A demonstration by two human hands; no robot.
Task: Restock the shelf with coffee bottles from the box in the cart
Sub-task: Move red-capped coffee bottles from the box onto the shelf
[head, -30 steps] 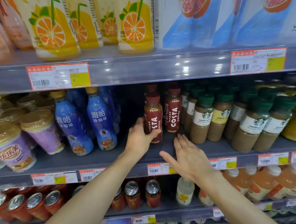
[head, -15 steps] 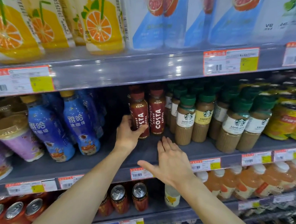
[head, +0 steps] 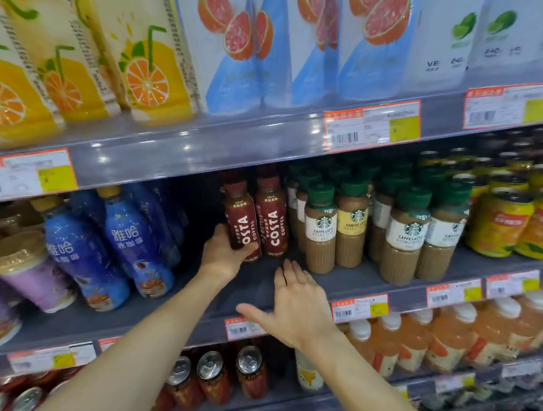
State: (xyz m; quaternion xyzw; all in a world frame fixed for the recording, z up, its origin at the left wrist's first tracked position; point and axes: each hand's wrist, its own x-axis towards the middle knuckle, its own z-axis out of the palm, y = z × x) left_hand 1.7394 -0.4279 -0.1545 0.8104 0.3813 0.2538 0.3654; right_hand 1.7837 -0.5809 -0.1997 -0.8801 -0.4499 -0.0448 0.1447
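- Shelf (head: 370, 276) in the middle is the working place: grey, with price labels along its front edge and drinks in rows.
- The left hand (head: 224, 256) grips the lower part of a red Costa coffee bottle (head: 240, 222), with fingers and thumb curled round it. The bottle stands at the shelf, a little tilted, and touches a second Costa bottle (head: 271, 216) on its right side.
- The right hand (head: 299, 302) is spread, fingers straight and apart, and holds nothing. It hovers over the bare front strip of the shelf, just before the Costa bottles. Whether the palm touches the shelf, one cannot tell.
- The box and the cart are not in the view.
- In my judgement the step in hand is to settle this bottle into its row. To do it well, the person should set the base flat first, then push it straight back beside its neighbour, with the label turned to the front.
- The dark gap on the left of the Costa bottles, before the blue Yaha coffee bottles (head: 134, 244), looks free, so there seems to be place for more bottles.
- The Starbucks bottles (head: 321, 230) stand near on the right; a wide movement of the free hand could knock them.
- The grip is low on the bottle, so it is better to release only when the bottle stands upright.
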